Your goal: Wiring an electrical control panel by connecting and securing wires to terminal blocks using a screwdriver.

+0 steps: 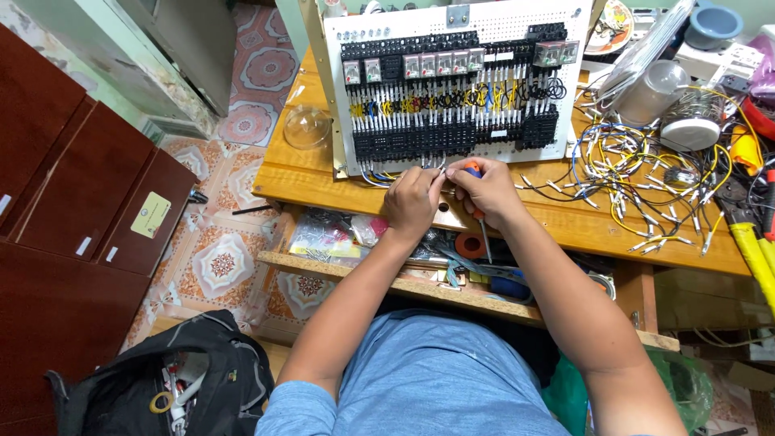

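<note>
Both hands meet at the lower edge of the white wiring panel (452, 89) on the wooden table (565, 222), left hand (412, 202) fingers pinched on thin wire ends, right hand (484, 190) clamped around an orange-handled screwdriver (478, 202), loose wires (638, 169) lying well apart to the right.

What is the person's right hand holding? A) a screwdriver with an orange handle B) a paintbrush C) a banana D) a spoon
A: the right hand grips a screwdriver with an orange handle and a thin metal shaft pointing down, beside the left hand, at the lower edge of the white wiring panel.
</note>
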